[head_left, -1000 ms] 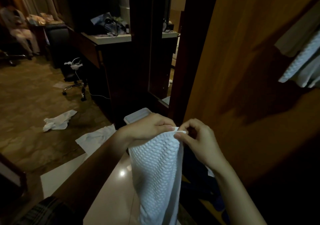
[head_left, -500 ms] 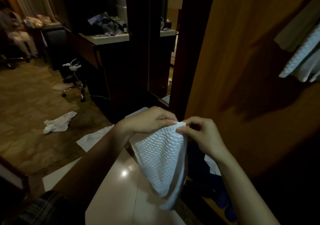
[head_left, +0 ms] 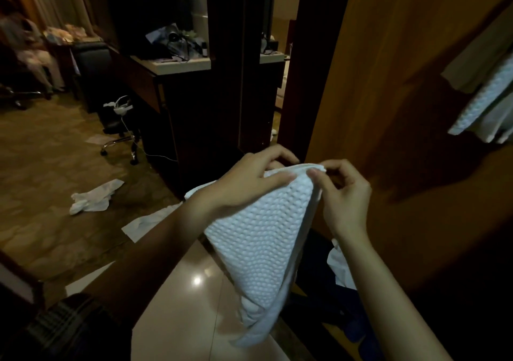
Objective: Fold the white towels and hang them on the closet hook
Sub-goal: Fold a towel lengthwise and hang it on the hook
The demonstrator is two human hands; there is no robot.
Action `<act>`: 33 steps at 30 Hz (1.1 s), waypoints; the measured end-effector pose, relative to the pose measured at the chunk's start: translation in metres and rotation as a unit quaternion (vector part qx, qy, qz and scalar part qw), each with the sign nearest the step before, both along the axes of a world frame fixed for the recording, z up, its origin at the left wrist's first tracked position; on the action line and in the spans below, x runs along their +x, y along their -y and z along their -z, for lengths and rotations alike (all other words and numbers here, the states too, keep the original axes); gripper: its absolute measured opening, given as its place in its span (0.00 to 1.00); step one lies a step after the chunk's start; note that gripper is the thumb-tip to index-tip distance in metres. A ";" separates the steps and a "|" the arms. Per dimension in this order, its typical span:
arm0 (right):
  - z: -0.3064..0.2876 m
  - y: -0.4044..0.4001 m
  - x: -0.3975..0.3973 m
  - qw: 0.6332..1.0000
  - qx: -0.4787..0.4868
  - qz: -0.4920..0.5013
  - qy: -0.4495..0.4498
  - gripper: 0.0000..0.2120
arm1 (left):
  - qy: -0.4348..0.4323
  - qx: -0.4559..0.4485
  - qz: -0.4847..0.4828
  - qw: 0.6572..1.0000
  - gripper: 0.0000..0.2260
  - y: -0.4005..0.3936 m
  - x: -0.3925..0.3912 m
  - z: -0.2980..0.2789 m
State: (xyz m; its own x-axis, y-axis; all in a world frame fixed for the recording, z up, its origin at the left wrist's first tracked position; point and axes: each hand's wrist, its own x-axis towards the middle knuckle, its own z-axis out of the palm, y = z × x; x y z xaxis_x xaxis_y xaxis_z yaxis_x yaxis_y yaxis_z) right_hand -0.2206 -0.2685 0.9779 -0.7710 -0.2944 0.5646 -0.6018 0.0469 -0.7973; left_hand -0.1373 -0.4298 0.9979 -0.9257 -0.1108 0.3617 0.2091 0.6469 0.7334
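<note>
A white waffle-textured towel (head_left: 261,238) hangs folded in front of me, narrowing to a point near the floor. My left hand (head_left: 249,179) grips its top edge from the left, thumb laid over the front. My right hand (head_left: 341,194) pinches the top right corner, where several layers meet. More white towels (head_left: 483,111) hang at the right edge against the wooden closet wall (head_left: 388,97). The hook itself is hidden.
Two white cloths (head_left: 94,195) (head_left: 150,220) lie on the carpet to the left. A dark desk with a cluttered pale top (head_left: 177,65) and an office chair (head_left: 119,127) stand beyond. Glossy tile floor (head_left: 177,305) lies below me. A person sits far left (head_left: 30,52).
The towel's hanging length has been drawn up and folded shorter. Both hands stayed together at its top edge, shifting slightly right and up.
</note>
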 end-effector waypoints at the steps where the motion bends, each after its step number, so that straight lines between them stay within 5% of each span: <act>1: -0.003 0.000 -0.004 1.000 -0.010 0.004 -0.001 0.10 | -0.019 -0.036 -0.011 0.999 0.14 0.007 0.004 0.002; 4: -0.006 0.000 -0.014 0.999 -0.030 0.017 0.012 0.07 | -0.070 -0.126 -0.054 0.988 0.22 0.024 0.011 0.017; 16: -0.004 -0.003 -0.030 0.987 -0.116 0.106 0.024 0.02 | -0.093 -0.182 -0.064 0.977 0.36 0.040 0.007 0.059; 21: -0.013 -0.017 -0.044 0.969 -0.175 0.173 0.029 0.02 | -0.176 -0.186 -0.016 0.967 0.22 0.042 -0.016 0.056; 25: -0.015 -0.028 -0.055 0.959 -0.183 0.212 0.029 0.02 | -0.099 -0.075 -0.019 0.992 0.22 0.036 -0.037 0.041; 29: -0.017 -0.041 -0.070 0.953 -0.168 0.250 0.031 0.02 | -0.067 -0.159 0.022 0.985 0.15 0.034 -0.056 0.021; 33: -0.027 -0.059 -0.082 0.946 -0.160 0.281 0.011 0.02 | -0.149 -0.263 0.081 0.950 0.11 0.022 -0.067 -0.005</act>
State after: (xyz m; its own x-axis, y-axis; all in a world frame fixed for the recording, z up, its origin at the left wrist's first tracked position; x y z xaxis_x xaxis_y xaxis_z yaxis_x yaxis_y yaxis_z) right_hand -0.3022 -0.2094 1.0044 -0.7678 0.3484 0.5377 -0.5369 0.1081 -0.8367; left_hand -0.2043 -0.4515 1.0031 -0.7628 0.2927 0.5765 0.4848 0.8490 0.2104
